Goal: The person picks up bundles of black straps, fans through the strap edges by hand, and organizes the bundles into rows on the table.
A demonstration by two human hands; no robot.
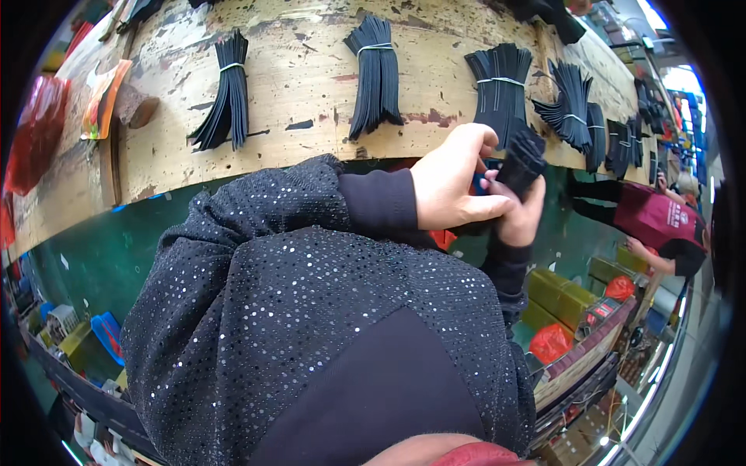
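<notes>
My right hand [522, 216] is wrapped round the lower part of a bundle of black strips [525, 158], which stands tilted just off the table's near edge. From the left, my left hand [454, 177] reaches across to it, its fingers curled and its thumb against the right hand. What the left fingers pinch, if anything, is hidden. Right behind my hands lies a wide banded bundle of black strips [501, 78] on the worn wooden table [299, 93]. Another tied bundle [376, 81] rests left of it, and a further one [225, 93] lies farther left.
More black bundles [571, 109] line the table's right part. An orange packet [105, 97] and a red plastic bag [37, 132] are at the left end. A person in a maroon apron [660, 216] stands at right. Red bags [550, 342] lie lower right.
</notes>
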